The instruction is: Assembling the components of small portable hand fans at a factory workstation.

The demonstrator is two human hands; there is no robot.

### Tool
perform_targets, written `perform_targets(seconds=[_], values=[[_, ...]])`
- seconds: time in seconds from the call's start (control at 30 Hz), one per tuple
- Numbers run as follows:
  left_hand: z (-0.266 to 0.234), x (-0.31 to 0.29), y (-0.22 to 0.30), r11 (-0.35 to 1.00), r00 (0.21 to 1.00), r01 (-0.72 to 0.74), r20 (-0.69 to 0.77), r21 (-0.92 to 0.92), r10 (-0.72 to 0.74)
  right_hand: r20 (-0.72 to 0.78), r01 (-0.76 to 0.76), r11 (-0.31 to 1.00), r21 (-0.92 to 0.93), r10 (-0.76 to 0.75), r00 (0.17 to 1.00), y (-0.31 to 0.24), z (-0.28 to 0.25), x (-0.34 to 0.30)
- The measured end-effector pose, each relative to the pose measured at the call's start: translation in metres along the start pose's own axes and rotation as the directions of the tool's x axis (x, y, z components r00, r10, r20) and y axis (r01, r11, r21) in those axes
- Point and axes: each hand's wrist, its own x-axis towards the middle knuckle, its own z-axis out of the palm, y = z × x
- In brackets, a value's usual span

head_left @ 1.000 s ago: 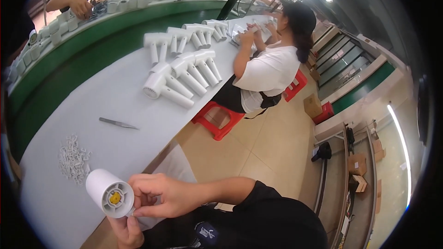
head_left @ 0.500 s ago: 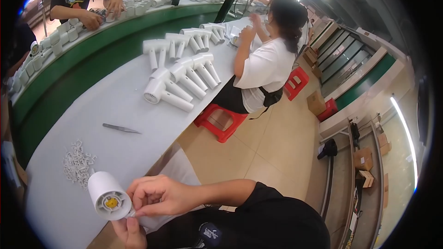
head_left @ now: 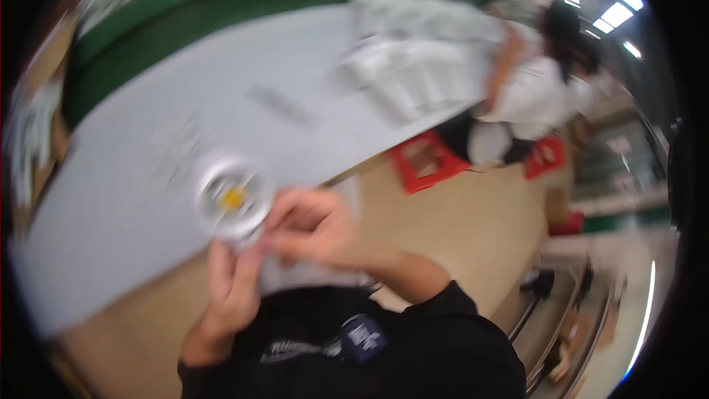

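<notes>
A white hair dryer (head_left: 213, 214) is held up near the table's front edge, its round open end facing me with a yellow part in the middle. My left hand (head_left: 235, 284) is closed on it from below, thumb and fingers at the lower rim. At the dryer's lower right, my right hand (head_left: 314, 225) has its fingers pinched together close to the left thumb. Blur hides what, if anything, small sits in that pinch. Behind the dryer lies a loose pile of small white pieces (head_left: 176, 146). Grey tweezers (head_left: 281, 105) rest farther back.
Several white hair dryers (head_left: 413, 66) lie in rows on the white table (head_left: 125, 199). A person in a white shirt (head_left: 533, 96) sits beyond them by a red stool (head_left: 425, 162). A green-sided conveyor (head_left: 199, 52) runs along the far side.
My view has swung, so the table, dryers and person appear farther right and the picture is smeared. Both hands and the held dryer show higher and farther right. The grip looks much the same.
</notes>
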Motion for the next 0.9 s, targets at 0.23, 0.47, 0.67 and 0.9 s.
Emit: perform_targets(seconds=[0.23,0.47,0.67,0.9], values=[[-0.019,0.001,0.005,0.978,0.992,-0.116,0.032,-0.173,0.123,0.028,-0.055,0.988,0.145,0.052,0.998,0.006,0.024,0.024],[-0.045,0.0,0.018,0.957,0.998,0.043,0.052,-0.288,-0.029,0.002,-0.126,0.992,-0.005,0.126,0.992,0.001,0.038,0.043],[-0.056,0.009,0.026,0.981,0.991,0.088,-0.082,-0.171,-0.103,0.177,-0.123,0.991,-0.052,0.13,0.976,0.005,0.035,0.051],[-0.164,0.004,0.089,0.871,0.808,0.002,-0.514,0.492,0.288,0.024,0.021,0.973,-0.228,-0.017,1.0,0.012,-0.006,0.054]])
